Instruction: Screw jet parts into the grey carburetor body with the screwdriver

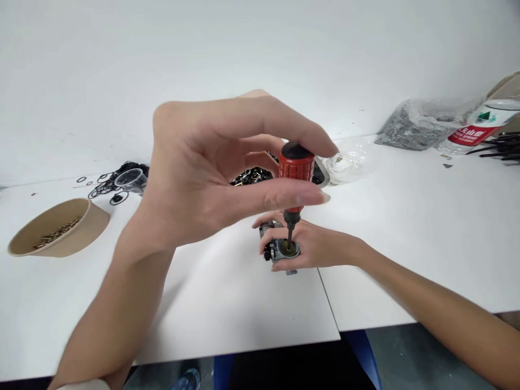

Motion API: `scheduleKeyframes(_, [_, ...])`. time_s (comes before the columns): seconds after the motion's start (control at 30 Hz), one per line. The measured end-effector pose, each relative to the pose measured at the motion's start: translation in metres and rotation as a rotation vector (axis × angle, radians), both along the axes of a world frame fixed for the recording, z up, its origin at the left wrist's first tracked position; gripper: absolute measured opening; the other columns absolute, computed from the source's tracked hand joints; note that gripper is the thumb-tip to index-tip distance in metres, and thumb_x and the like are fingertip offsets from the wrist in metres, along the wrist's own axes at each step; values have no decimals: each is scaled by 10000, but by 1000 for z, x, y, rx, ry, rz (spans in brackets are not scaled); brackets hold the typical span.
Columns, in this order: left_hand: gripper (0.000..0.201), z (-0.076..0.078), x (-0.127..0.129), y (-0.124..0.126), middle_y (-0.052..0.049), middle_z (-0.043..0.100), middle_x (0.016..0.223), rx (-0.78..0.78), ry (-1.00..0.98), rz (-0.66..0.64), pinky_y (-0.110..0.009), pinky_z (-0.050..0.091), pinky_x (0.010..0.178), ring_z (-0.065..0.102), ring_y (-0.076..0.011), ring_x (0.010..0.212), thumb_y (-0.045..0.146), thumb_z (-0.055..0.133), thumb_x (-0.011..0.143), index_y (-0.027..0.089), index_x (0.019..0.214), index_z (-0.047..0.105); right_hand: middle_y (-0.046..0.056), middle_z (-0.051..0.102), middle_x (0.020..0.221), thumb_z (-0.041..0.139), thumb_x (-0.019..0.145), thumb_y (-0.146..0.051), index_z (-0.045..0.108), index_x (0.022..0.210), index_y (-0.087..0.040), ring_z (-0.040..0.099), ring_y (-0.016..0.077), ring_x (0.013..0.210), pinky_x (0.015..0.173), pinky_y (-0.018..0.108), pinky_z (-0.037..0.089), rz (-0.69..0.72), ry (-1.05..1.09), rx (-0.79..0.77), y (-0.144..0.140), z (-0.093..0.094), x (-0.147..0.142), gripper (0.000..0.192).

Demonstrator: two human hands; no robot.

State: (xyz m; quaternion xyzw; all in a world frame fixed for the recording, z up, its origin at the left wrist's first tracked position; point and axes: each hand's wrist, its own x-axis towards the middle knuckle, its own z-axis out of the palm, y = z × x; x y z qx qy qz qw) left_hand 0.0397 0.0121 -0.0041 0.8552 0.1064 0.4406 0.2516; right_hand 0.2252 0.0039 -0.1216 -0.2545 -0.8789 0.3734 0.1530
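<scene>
Over at 9 o'clock sits a tan paper bowl [57, 227] of small metal bits, with black rubber O-rings [108, 184] scattered behind it. The left hand [203, 173] pinches the red-handled screwdriver [296, 168] with fingertips and thumb. At centre, the right hand [312, 246] clamps a small grey metal carburetor-like part [280, 249] on the white tabletop [406, 227]. With that light fingertip hold, the tip could probably slip out and jab the fingers.

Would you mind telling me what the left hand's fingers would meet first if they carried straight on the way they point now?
The left hand points its fingers rightward, around the red screwdriver handle. Beyond that lies the crumpled clear plastic, though depth is hard to judge and they may pass above it.
</scene>
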Motion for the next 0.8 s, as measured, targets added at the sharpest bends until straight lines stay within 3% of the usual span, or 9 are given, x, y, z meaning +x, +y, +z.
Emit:
scheduleKeyframes(0.1, [252,-1,3,-1,14,687,865,5,-32,29,-275,609,527,685,-133,731,180,807,724,150,957,717,51,432,1412,711,857,-382,655,1105,-274,428,248,1268,1121,437,361,-19,-7,-20,-1,1,-1,276])
scheduleKeyframes(0.2, [318,-3,3,-2,31,693,922,-18,-71,65,-265,605,521,701,-136,735,150,796,719,168,1026,716,52,438,1396,715,855,-368,661,1098,-275,431,247,1257,1119,439,358,-26,-4,-11,-1,0,-1,266])
scheduleKeyframes(0.3, [362,-6,0,-1,17,708,997,-73,-105,35,-315,642,580,716,-187,802,90,780,738,155,1089,722,60,445,1394,718,853,-378,665,1092,-270,434,250,1255,1120,448,351,-26,5,6,-1,0,-2,268])
scheduleKeyframes(0.47, [320,-9,-4,6,-58,720,948,-198,-96,-161,-487,661,791,711,-284,956,-21,638,838,52,1146,683,55,447,1408,717,855,-365,659,1089,-263,431,243,1276,1140,446,326,-12,13,21,-1,0,-3,262])
scheduleKeyframes(0.53, [319,-9,-3,8,-78,717,999,-218,-74,-147,-510,654,819,711,-284,964,-33,610,853,47,1155,674,51,446,1410,718,853,-370,659,1090,-270,418,248,1289,1141,451,324,-17,10,22,-1,0,-2,264])
scheduleKeyframes(0.7, [290,-8,3,9,22,689,936,-68,-64,-69,-288,646,637,699,-130,756,184,776,754,187,1040,735,51,441,1413,716,852,-392,660,1095,-277,419,251,1283,1125,451,348,-25,-9,-6,-2,1,-1,275])
scheduleKeyframes(0.8, [346,-10,6,8,44,680,854,-51,-105,-30,-244,615,565,693,-110,674,190,804,708,186,1047,732,48,438,1414,719,853,-381,662,1094,-278,423,246,1277,1124,443,351,-27,-7,-6,-2,2,-2,268])
